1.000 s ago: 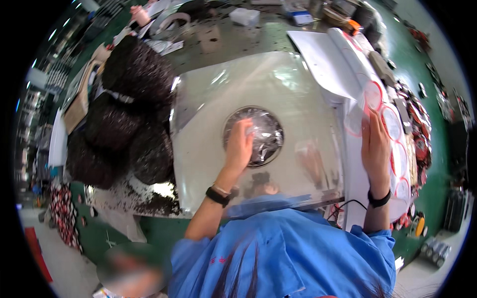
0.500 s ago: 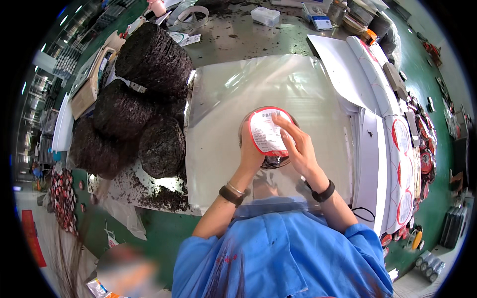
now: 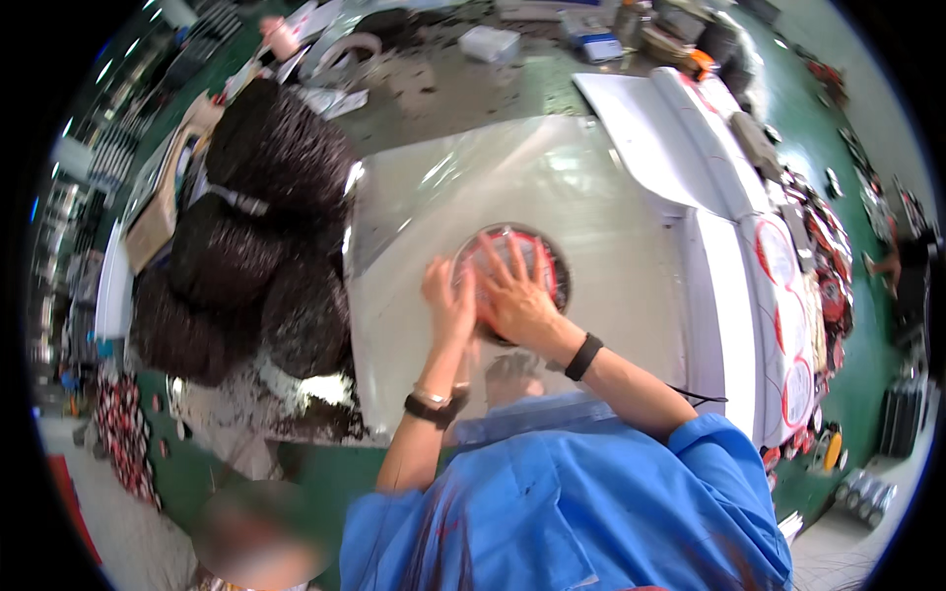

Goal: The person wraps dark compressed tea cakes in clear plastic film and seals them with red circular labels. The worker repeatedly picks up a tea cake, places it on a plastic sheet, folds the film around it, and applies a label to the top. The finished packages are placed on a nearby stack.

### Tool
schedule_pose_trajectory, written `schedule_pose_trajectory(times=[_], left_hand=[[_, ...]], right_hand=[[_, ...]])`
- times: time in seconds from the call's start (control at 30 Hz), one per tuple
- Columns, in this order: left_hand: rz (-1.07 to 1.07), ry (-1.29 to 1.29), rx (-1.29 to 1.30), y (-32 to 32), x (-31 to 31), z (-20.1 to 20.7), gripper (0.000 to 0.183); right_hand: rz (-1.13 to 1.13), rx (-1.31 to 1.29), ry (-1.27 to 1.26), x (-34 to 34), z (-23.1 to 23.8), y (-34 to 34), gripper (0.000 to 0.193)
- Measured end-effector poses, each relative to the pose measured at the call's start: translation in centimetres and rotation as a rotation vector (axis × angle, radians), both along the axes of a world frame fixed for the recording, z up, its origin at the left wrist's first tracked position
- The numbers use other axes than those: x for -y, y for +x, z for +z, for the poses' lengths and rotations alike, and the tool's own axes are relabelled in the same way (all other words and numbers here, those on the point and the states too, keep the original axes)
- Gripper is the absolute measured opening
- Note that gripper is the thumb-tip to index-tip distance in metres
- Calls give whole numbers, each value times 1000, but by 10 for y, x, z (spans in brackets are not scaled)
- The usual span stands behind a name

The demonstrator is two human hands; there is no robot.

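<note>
A dark-rimmed round disc [image 3: 563, 279] lies on the plastic sheeting before me. On top of it sits a round white label with a red border [image 3: 545, 258], largely covered by my fingers. My right hand [image 3: 518, 298] is pressed flat across the label, its fingers spread wide. Along the disc's left edge rests my left hand [image 3: 452, 307], fingers stretched out and slightly blurred. Neither hand grips anything. What lies beneath my right palm is hidden.
Dark, rough, fibrous blocks [image 3: 276, 138] are piled at the left on the table. A stack of clear plastic sheets [image 3: 394, 345] spreads under the disc. White label sheets with red circles [image 3: 788, 325] lie at the right. A small clear box [image 3: 490, 43] stands at the back.
The label was held up in front of my left hand with my right fingers touching it; now it lies down on the disc. My right hand has flattened and spread over it.
</note>
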State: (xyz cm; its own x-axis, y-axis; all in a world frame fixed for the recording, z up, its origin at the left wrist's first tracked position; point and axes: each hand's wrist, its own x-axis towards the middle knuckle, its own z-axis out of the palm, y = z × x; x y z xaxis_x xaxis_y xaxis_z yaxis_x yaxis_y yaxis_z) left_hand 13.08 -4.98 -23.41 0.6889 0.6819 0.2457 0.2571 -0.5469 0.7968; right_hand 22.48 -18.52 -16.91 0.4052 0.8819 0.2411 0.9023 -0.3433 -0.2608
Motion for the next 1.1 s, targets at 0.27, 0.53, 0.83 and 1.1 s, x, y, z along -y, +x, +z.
schedule_pose_trajectory(times=[0.27, 0.53, 0.83, 1.1], left_hand=[[-164, -1176, 409, -6, 6, 70, 48], [-562, -323, 127, -3, -1, 100, 65], [93, -780, 273, 2, -12, 90, 33], [178, -877, 281, 7, -6, 85, 26]], right_hand=[[125, -329, 291, 35, 35, -1, 80], [85, -1168, 331, 98, 124, 68, 34], [-582, -245, 559, 145, 65, 393, 59], [-910, 18, 392, 136, 19, 577, 57]])
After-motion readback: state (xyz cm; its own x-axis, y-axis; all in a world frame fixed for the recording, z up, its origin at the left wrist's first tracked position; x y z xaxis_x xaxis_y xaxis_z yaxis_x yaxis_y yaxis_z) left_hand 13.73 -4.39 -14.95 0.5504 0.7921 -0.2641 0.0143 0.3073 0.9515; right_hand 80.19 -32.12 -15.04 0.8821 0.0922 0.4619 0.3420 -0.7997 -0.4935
